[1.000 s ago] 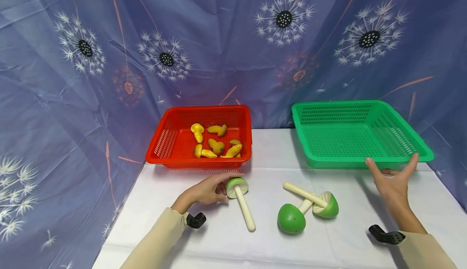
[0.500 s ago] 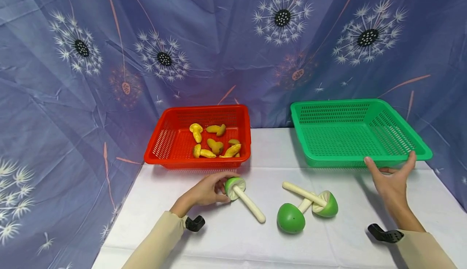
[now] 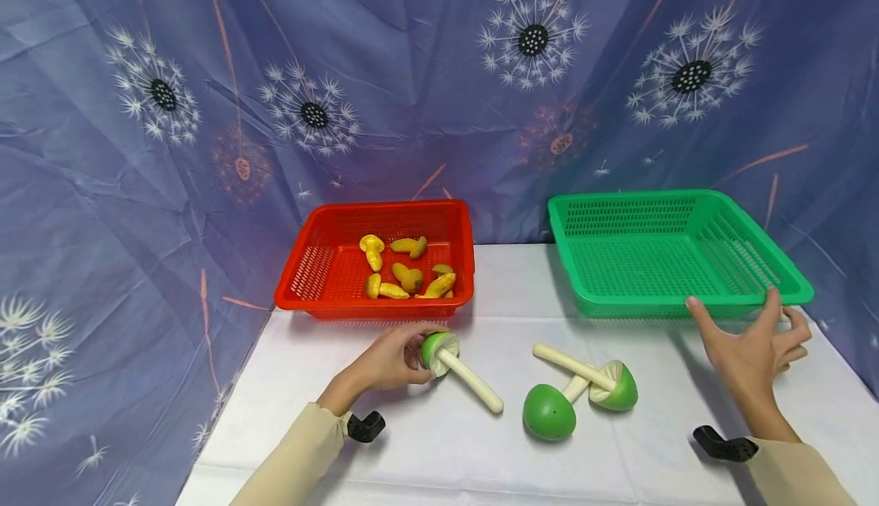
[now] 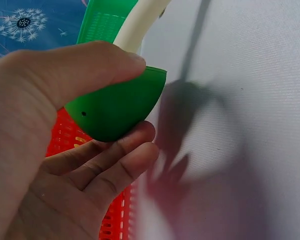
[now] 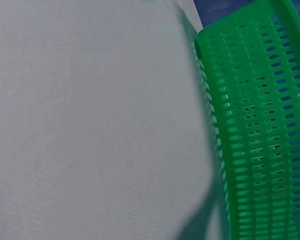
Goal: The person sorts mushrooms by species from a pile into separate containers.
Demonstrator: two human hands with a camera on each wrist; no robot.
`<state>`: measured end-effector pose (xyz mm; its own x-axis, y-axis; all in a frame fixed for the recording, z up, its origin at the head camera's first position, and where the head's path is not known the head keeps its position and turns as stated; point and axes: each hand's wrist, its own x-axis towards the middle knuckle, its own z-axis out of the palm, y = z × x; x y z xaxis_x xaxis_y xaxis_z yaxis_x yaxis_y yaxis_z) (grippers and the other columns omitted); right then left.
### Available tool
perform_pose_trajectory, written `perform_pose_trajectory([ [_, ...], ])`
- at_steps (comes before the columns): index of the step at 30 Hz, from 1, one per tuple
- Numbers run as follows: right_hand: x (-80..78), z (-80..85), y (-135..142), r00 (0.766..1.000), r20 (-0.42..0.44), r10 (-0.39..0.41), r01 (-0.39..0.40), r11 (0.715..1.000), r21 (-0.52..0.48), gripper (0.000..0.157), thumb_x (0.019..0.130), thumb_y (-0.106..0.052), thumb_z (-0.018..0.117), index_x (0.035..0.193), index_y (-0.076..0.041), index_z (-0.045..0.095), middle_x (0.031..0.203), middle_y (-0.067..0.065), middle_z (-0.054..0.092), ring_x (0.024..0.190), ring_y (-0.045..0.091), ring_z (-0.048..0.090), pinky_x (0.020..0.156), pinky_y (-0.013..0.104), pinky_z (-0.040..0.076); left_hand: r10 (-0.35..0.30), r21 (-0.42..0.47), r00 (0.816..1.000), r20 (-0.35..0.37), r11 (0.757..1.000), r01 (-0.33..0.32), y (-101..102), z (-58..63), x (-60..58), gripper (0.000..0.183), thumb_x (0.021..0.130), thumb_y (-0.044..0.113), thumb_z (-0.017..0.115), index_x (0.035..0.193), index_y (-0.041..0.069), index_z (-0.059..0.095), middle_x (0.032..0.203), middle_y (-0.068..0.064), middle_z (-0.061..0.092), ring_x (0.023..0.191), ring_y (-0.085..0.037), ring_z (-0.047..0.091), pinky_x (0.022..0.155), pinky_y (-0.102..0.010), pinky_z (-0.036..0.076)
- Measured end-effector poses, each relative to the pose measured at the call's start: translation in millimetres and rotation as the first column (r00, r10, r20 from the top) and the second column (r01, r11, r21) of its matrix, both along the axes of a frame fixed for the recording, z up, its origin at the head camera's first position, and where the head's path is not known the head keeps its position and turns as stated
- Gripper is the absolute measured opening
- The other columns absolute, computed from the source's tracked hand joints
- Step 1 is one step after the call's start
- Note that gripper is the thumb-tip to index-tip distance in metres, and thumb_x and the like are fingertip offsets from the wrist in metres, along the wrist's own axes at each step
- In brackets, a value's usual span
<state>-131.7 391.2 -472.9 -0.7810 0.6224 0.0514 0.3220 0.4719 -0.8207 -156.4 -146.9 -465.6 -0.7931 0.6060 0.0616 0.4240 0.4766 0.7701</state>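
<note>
My left hand (image 3: 391, 357) grips a toy mushroom (image 3: 472, 382) by its green cap, the pale stem pointing toward the front right. In the left wrist view the thumb lies on one side of the cap (image 4: 117, 107) and the fingertips on the other, with a shadow on the cloth beside it. Two more green-capped mushrooms, one with a domed cap (image 3: 549, 412) and one showing its pale underside (image 3: 618, 385), lie with stems crossed on the table. My right hand (image 3: 748, 353), fingers spread and partly bent, is at the front rim of the green basket (image 3: 652, 305), holding nothing.
A red basket (image 3: 378, 306) at the back left holds several yellow mushrooms (image 3: 407, 277). The green basket stands at the back right. White cloth (image 3: 508, 460) covers the table, and a blue dandelion-print curtain (image 3: 426, 94) hangs behind.
The mushroom in my left hand has turned, its stem swinging to the right as the fingers closed on the cap. My right hand's outer fingers have come out to the right of the basket front.
</note>
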Motion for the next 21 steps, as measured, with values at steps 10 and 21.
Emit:
perform_pose_trajectory([
  [10,-2.0,-6.8,-1.6,0.992,-0.126,0.034,-0.026,0.998,0.06,0.109,0.089,-0.051,0.074,0.166,-0.026,0.002,0.168,-0.014,-0.011,0.15,0.034,-0.003,0.117,0.07,0.006,0.027,0.102,0.999,-0.039,0.995,-0.022,3.3,8.9,3.8,0.068,0.078,0.006,0.089,0.139,0.019,0.061,0.108,0.002,0.068,0.079,-0.024,0.069,0.068,-0.039,0.062],
  [21,-3.6,-12.8,0.7,0.981,-0.196,0.013,-0.009,1.0,0.026,0.107,0.088,-0.046,0.077,0.165,-0.028,0.005,0.165,-0.016,-0.007,0.149,0.03,0.002,0.119,0.065,0.011,0.018,0.212,0.987,-0.161,0.977,0.017,45.5,53.3,-4.6,0.069,0.078,0.014,0.089,0.14,0.025,0.061,0.119,0.007,0.069,0.081,-0.011,0.071,0.071,-0.031,0.061],
])
